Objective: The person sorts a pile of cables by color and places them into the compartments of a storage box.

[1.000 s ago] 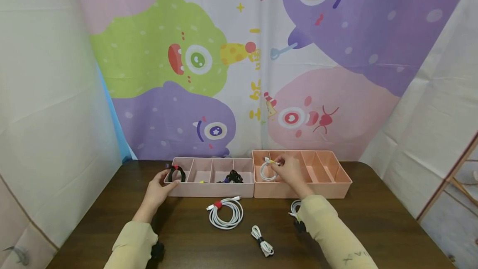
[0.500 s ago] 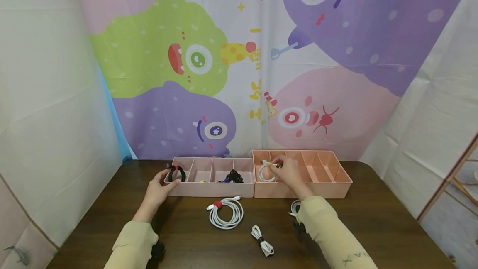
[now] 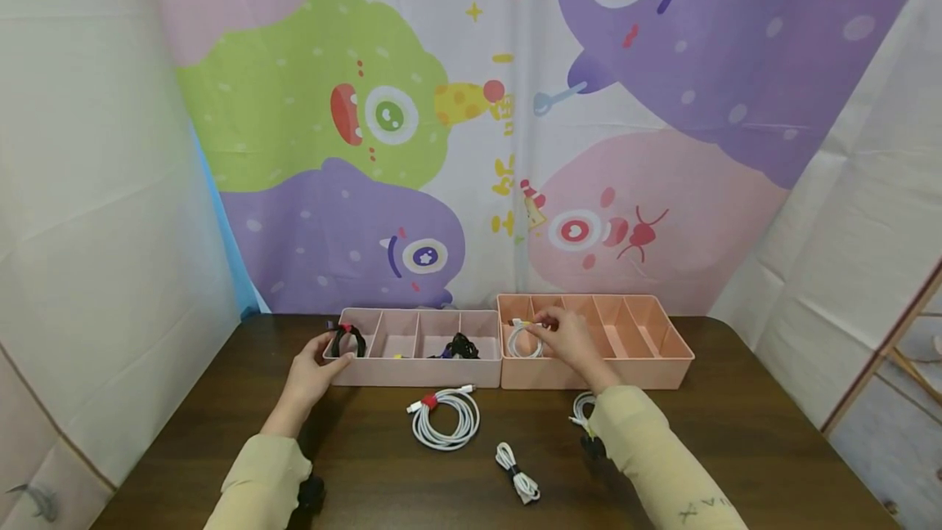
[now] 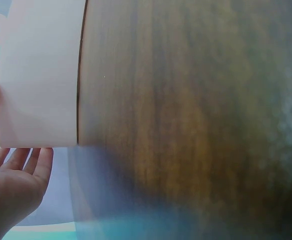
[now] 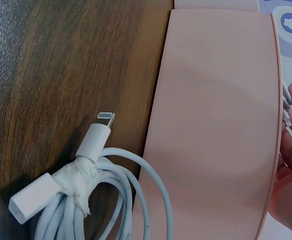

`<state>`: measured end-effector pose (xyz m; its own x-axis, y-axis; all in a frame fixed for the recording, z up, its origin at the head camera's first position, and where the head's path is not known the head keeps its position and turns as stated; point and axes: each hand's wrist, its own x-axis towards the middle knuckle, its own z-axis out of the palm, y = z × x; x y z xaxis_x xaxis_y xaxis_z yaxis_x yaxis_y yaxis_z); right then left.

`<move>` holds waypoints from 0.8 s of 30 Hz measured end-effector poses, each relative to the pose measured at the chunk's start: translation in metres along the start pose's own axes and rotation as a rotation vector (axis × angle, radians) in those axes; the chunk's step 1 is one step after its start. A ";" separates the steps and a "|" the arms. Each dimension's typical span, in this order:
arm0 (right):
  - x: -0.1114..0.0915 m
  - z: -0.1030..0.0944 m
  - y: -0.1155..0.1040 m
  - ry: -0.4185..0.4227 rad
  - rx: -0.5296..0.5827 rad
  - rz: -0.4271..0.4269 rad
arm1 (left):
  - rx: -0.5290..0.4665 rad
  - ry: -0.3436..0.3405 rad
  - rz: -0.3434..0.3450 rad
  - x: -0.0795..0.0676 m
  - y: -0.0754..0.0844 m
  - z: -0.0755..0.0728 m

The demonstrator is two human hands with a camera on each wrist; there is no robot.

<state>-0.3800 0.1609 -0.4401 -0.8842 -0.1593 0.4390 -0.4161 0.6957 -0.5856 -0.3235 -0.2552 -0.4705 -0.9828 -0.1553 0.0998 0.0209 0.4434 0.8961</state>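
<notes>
My left hand (image 3: 307, 379) grips the left end of the pale pink divided box (image 3: 415, 373), thumb at the front rim. In the left wrist view, fingers (image 4: 44, 167) press its end wall. My right hand (image 3: 574, 342) pinches a coiled white cable (image 3: 519, 323) at the leftmost compartment of the peach divided box (image 3: 596, 375). The right wrist view hides most of that coil behind the box wall. A black coiled cable with a red tie (image 3: 360, 339) stands in the pink box's left compartment, beside my left thumb.
Dark cables (image 3: 461, 348) lie in the pink box's right part. On the table (image 3: 383, 473) are a white coil with a red tie (image 3: 445, 424), a white bundle with a black tie (image 3: 518, 474) and, by my right wrist, a white Lightning cable (image 5: 93, 142). A cartoon curtain (image 3: 331, 244) hangs behind.
My right hand has lowered the white coil slightly and moved it a little left, down into the compartment of the peach box. The left hand stays where it was.
</notes>
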 end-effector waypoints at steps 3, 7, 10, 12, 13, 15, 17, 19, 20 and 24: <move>0.000 0.000 0.000 -0.020 0.005 -0.005 | -0.002 0.002 0.000 0.001 0.000 0.001; -0.001 -0.001 0.000 -0.044 0.014 -0.002 | -0.004 0.007 -0.005 0.001 0.000 0.002; -0.001 -0.001 0.000 -0.044 0.013 0.008 | 0.001 0.006 -0.007 0.001 -0.001 0.002; -0.001 0.000 0.001 -0.037 0.008 0.010 | 0.006 0.007 -0.004 0.001 -0.001 0.001; -0.001 0.000 0.002 -0.036 0.003 0.008 | 0.008 0.007 -0.003 0.001 -0.001 0.001; -0.001 0.001 0.003 -0.035 -0.019 0.001 | 0.009 0.009 -0.002 0.001 -0.001 0.001; -0.001 0.002 0.005 -0.039 -0.050 -0.011 | 0.011 0.012 0.002 0.002 -0.002 0.002; -0.001 0.003 0.005 -0.045 -0.082 -0.027 | 0.010 0.014 0.000 0.002 -0.002 0.002; -0.001 0.003 0.005 -0.045 -0.095 -0.034 | 0.011 0.015 0.000 0.002 -0.002 0.003; 0.000 0.004 0.006 -0.042 -0.107 -0.049 | 0.013 0.013 -0.001 0.002 -0.002 0.002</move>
<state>-0.3834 0.1625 -0.4468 -0.8725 -0.2222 0.4352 -0.4359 0.7565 -0.4875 -0.3257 -0.2547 -0.4725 -0.9805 -0.1666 0.1046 0.0178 0.4543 0.8907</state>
